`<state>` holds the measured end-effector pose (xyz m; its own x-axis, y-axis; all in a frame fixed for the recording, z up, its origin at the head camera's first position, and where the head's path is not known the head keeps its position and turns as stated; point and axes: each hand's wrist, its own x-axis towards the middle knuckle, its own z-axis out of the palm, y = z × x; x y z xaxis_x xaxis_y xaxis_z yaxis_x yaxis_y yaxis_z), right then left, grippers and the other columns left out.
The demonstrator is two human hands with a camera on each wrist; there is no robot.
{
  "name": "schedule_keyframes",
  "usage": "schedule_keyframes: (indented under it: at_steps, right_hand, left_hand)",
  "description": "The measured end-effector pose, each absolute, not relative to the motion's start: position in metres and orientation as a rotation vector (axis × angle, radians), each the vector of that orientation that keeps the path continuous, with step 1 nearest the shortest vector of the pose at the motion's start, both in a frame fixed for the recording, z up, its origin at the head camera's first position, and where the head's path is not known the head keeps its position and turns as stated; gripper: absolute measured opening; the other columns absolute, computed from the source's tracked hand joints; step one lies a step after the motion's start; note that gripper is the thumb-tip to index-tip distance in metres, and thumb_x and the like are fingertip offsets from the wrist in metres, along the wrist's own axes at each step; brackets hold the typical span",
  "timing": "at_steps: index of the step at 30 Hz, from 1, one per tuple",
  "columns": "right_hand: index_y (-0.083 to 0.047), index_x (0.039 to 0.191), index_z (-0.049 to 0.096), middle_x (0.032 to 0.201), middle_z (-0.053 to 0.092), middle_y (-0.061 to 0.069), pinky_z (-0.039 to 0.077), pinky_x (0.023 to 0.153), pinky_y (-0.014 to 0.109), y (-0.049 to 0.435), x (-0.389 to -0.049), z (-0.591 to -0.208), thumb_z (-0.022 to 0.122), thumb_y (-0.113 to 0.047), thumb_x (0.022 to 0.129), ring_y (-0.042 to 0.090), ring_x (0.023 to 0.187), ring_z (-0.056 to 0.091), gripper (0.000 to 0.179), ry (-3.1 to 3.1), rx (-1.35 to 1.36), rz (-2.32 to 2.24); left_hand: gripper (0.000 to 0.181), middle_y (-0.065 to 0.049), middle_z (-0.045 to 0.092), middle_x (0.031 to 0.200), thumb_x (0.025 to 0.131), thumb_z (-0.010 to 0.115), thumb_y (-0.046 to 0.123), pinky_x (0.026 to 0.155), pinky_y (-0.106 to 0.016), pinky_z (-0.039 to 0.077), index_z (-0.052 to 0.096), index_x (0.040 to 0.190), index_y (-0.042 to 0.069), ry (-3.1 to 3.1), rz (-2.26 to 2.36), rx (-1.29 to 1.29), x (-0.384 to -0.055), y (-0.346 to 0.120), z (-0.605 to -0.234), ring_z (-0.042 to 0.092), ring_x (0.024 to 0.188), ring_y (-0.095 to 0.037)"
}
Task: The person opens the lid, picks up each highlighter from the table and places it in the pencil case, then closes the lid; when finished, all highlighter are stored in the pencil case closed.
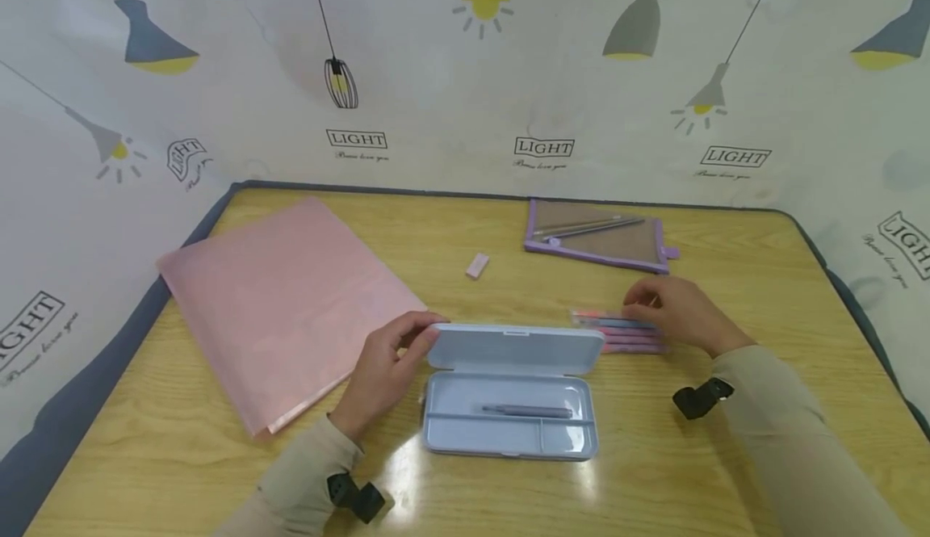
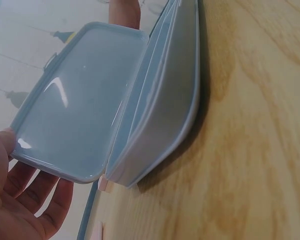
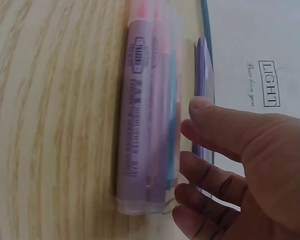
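Observation:
A pale blue pencil case (image 1: 479, 437) stands with its lid (image 1: 501, 351) raised, and a grey pen (image 1: 529, 412) lies in its long compartment. My left hand (image 1: 388, 369) grips the lid's left corner, thumb on the inner face and fingers behind it in the left wrist view. To the right of the case, several highlighters (image 1: 630, 341) in pink, purple, blue and orange lie side by side. My right hand (image 1: 683, 311) is at their right ends, fingers loosely bent. In the right wrist view its fingertips (image 3: 200, 102) are beside the highlighters (image 3: 135, 115), with nothing pinched.
A pink folder (image 1: 291, 303) covers the table's left side. Behind the case lies a small pink eraser (image 1: 477, 266). At the back right is a mesh pouch with purple edging (image 1: 596, 260) and pencils on it. A patterned curtain (image 1: 436, 77) surrounds the table.

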<state>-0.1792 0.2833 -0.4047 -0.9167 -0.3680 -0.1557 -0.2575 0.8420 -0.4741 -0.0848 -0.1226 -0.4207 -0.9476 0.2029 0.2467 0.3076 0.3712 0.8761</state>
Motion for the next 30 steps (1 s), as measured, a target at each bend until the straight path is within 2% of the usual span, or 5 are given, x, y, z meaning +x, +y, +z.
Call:
schedule_keyframes:
  at_steps: [8,20,25,30]
  right_hand:
    - [-0.011,0.097,0.071,0.093,0.072,0.001,0.050,0.079,0.039,0.284,-0.184,-0.412,0.068,-0.021,0.094,0.016,0.088,0.064,0.011,2.765,-0.537,-0.666]
    - [-0.011,0.100,0.072,0.095,0.071,0.002,0.048,0.077,0.037,0.288,-0.182,-0.415,0.066,-0.026,0.096,0.017,0.086,0.061,0.016,2.814,-0.524,-0.684]
    - [-0.014,0.101,0.072,0.093,0.070,0.002,0.048,0.072,0.033,0.292,-0.169,-0.405,0.065,-0.028,0.097,0.014,0.081,0.060,0.017,2.925,-0.506,-0.740]
    - [-0.016,0.101,0.073,0.095,0.072,0.000,0.047,0.069,0.019,0.293,-0.149,-0.385,0.066,-0.024,0.096,-0.002,0.078,0.057,0.011,3.075,-0.594,-0.780]
  left_hand:
    - [0.020,0.001,0.072,0.102,0.103,0.054,0.021,0.071,-0.029,0.051,0.068,0.117,0.019,-2.516,-1.638,-0.483,-0.085,-0.122,-0.421,0.068,0.086,-0.015]
    - [0.021,0.000,0.072,0.102,0.103,0.054,0.019,0.071,-0.029,0.052,0.068,0.117,0.016,-2.512,-1.625,-0.493,-0.085,-0.123,-0.420,0.067,0.085,-0.013]
    - [0.020,0.001,0.072,0.102,0.103,0.054,0.020,0.073,-0.028,0.052,0.068,0.117,0.018,-2.508,-1.634,-0.499,-0.085,-0.124,-0.420,0.067,0.085,-0.013]
    - [0.020,0.000,0.072,0.104,0.103,0.054,0.020,0.075,-0.029,0.053,0.068,0.117,0.017,-2.507,-1.624,-0.495,-0.086,-0.124,-0.420,0.068,0.086,-0.012]
